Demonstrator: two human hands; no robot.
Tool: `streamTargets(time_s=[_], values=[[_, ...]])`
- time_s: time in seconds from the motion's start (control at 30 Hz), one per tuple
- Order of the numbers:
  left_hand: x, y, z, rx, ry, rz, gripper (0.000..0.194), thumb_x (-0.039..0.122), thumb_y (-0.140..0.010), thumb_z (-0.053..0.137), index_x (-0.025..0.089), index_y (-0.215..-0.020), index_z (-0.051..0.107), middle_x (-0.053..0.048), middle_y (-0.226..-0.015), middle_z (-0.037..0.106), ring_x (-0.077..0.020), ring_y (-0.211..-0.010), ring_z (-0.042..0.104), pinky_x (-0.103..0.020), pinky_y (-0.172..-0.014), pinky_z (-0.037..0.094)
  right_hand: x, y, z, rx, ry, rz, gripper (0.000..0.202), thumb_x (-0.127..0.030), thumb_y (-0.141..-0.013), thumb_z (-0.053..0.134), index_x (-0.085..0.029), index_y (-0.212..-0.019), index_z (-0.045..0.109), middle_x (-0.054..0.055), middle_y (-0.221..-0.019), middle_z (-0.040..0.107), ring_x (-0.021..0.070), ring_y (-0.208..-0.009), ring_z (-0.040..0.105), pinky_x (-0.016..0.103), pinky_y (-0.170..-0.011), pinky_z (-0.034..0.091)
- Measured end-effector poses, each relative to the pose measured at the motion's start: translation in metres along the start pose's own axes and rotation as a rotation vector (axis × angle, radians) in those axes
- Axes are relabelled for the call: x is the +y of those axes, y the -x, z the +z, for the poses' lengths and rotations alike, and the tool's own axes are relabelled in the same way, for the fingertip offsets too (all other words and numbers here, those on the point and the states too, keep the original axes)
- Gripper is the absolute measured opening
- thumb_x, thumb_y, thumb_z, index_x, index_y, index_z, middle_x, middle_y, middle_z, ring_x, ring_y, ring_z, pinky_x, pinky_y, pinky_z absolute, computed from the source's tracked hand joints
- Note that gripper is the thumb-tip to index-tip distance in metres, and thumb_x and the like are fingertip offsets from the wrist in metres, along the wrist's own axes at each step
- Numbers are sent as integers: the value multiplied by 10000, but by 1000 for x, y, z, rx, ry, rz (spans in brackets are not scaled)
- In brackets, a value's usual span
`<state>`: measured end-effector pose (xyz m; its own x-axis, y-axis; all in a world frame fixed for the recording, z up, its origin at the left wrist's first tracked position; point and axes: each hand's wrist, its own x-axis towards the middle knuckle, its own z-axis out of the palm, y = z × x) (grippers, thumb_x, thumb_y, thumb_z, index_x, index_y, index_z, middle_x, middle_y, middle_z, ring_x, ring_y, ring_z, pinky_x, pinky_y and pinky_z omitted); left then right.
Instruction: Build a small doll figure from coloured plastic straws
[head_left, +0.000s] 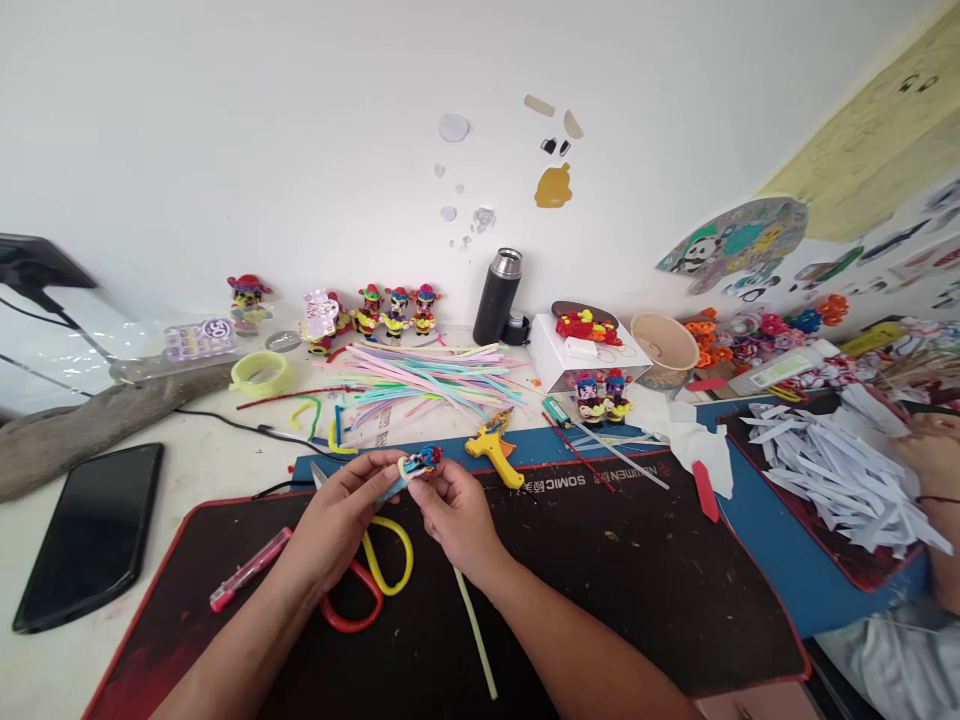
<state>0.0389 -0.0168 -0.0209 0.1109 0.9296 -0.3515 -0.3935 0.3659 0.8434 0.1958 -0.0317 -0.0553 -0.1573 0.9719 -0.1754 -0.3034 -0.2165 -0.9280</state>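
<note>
"So, what were the two hands doing?"

"Both had closed in on one small figure point(423, 461), the centre of our dial, with twelve o'clock toward the wall point(322, 120). The left hand point(349, 505) pinched its pale end between thumb and fingers; the right hand point(454, 505) held it from the three o'clock side, near the blue and red part."

"What could have gone wrong there?"

"Crushing, I'd judge. It looked soft and finely pieced, and two thumbs pressing so close could have bent it or worked a bit loose. Fingers hid its underside, so I couldn't tell how well it was joined."

"And around them?"

"The yellow glue gun point(491, 448) lay at three o'clock, near the right knuckles. One outward swing might have knocked it. Whether it was hot, I couldn't tell."

"Where did its nozzle face?"

"Away from the wearer. A drip, if any, could have stuck to the heap of fuzzy strips point(431, 380) at twelve."

"The scissors point(373, 568)?"

"Handles at seven o'clock, a blade showing at nine, just past the left hand. Lowering that hand carelessly could have brought skin onto the edge."

"And the pale strip point(477, 640)?"

"Between five and six, its upper end hidden by the right hand. A sweeping forearm might have dragged it off."
</note>
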Motion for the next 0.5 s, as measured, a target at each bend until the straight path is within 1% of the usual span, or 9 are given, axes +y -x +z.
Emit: streamTargets(time_s=[0.1, 0.27, 0.37, 0.43, 0.5], values=[[-1, 0, -1, -6, -16, 6, 347, 406, -741, 933, 198, -1001, 835, -83, -998, 805, -186, -831, 674, -265, -762, 541, 0, 0, 0, 5, -17, 4, 485, -638, -827, 803, -213, -914, 588, -106, -561, 467, 56, -399, 312, 216, -385, 238], [-1, 1, 1, -17, -36, 15, 353, 433, -742, 924, 214, -1002, 828, -80, -993, 811, -233, -906, 709, -301, -848, 541, 0, -2, 1, 16, -30, -4, 491, -645, -820, 804, -222, -893, 567, -94, -591, 512, 52, -394, 321, 212, -380, 253], [-3, 2, 2, -31, -108, 36, 382, 472, -782, 891, 230, -1069, 818, -78, -1035, 809, -242, -931, 704, -307, -864, 535, 0, -2, 0, 7, -19, -19, 481, -648, -836, 782, -219, -876, 570, -76, -614, 554, 52, -395, 331, 213, -378, 257], [-4, 3, 1, -43, -178, 54, 406, 493, -815, 862, 231, -1120, 806, -80, -1079, 803, -232, -893, 691, -307, -849, 536, 0, -1, 0, 3, 7, -31, 479, -652, -846, 769, -218, -852, 566, -81, -582, 526, 59, -397, 341, 214, -380, 258], [-5, 3, 0, -45, -227, 68, 424, 508, -830, 845, 225, -1143, 801, -85, -1099, 797, -226, -845, 676, -308, -827, 537, 0, -1, -1, 5, 30, -32, 483, -658, -850, 763, -221, -838, 559, -96, -541, 468, 67, -402, 346, 216, -387, 262]])
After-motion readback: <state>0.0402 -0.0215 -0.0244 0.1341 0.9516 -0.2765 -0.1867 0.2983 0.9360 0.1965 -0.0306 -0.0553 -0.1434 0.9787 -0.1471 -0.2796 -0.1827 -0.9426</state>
